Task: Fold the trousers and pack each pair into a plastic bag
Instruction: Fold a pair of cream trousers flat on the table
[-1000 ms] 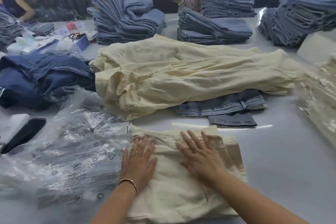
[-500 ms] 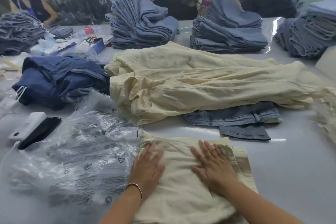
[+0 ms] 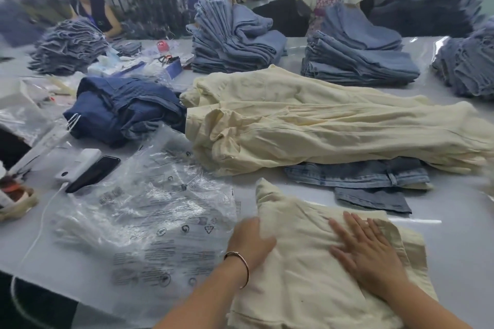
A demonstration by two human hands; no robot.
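A folded pair of cream trousers [image 3: 307, 275] lies on the grey table [image 3: 454, 235] right in front of me. My left hand [image 3: 250, 242] is at its left edge, fingers tucked under the fabric and gripping it, and the far left corner stands lifted. My right hand [image 3: 366, 247] rests flat on top with straight, spread fingers. Just left of the trousers lies a crumpled stack of clear printed plastic bags [image 3: 149, 216]. Behind them is a loose heap of unfolded cream trousers [image 3: 320, 125].
Faded jeans [image 3: 361, 175] lie under the cream heap. Dark blue jeans [image 3: 123, 109] sit to the left, with a phone [image 3: 93, 173] and a white power bank [image 3: 80, 164] nearby. Stacks of light jeans [image 3: 235, 37] line the back, where two people work.
My left hand has slid from flat on top of the folded trousers to their left edge and tucked under it, raising the corner. The right hand stays pressed flat.
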